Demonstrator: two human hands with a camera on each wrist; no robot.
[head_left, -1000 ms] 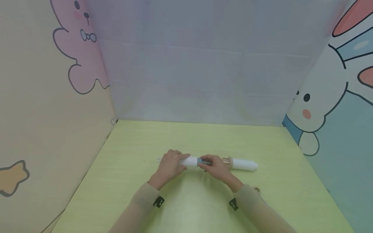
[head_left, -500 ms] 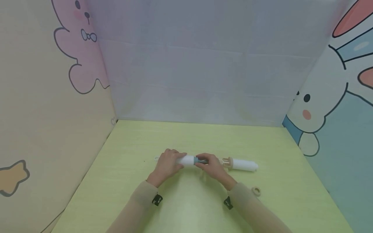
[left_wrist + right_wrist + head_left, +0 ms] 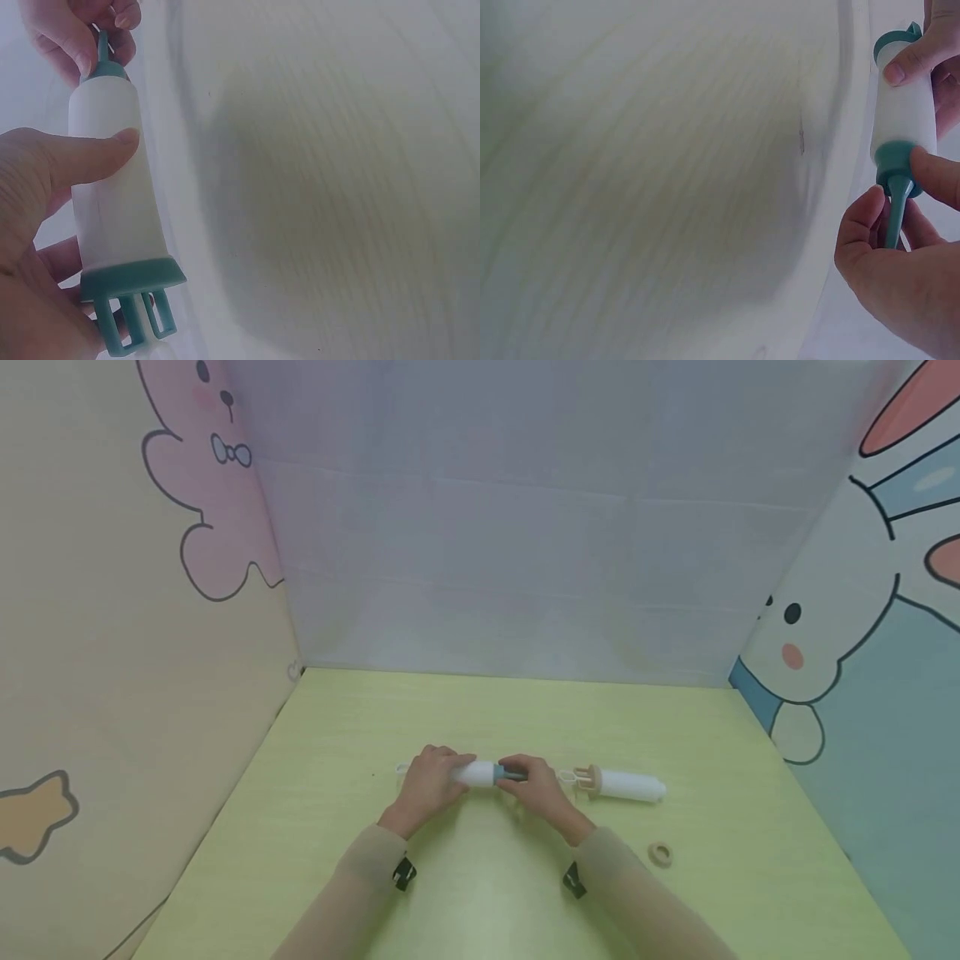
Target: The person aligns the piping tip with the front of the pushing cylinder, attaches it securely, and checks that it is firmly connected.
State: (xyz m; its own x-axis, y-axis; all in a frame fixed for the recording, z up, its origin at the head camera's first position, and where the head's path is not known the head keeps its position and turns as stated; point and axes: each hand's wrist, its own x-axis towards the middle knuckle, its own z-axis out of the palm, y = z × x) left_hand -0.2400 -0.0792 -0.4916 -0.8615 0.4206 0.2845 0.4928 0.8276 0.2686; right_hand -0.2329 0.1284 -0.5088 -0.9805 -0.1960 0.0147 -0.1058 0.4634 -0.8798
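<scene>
My left hand (image 3: 429, 787) grips the white barrel of an icing syringe (image 3: 476, 774) that lies sideways above the table. In the left wrist view my thumb presses along the barrel, and a teal slotted collar (image 3: 135, 277) sticks out past my fingers. A pale plunger ring (image 3: 402, 768) shows beyond that hand in the head view. At the other end, my right hand (image 3: 542, 793) pinches the teal nozzle cap (image 3: 898, 159), thumb on one side and fingertips around it. The cap's thin spout (image 3: 895, 217) points between the right fingers.
Just right of my right hand lies a second white syringe (image 3: 630, 785) with a beige slotted collar (image 3: 588, 779). A small beige ring (image 3: 652, 855) lies nearer to me on the pale green table (image 3: 517, 718). Printed walls close off the left, right and back.
Both hands have shifted slightly left with the syringe held between them. The right forearm has moved off the beige ring, which now shows fully.
</scene>
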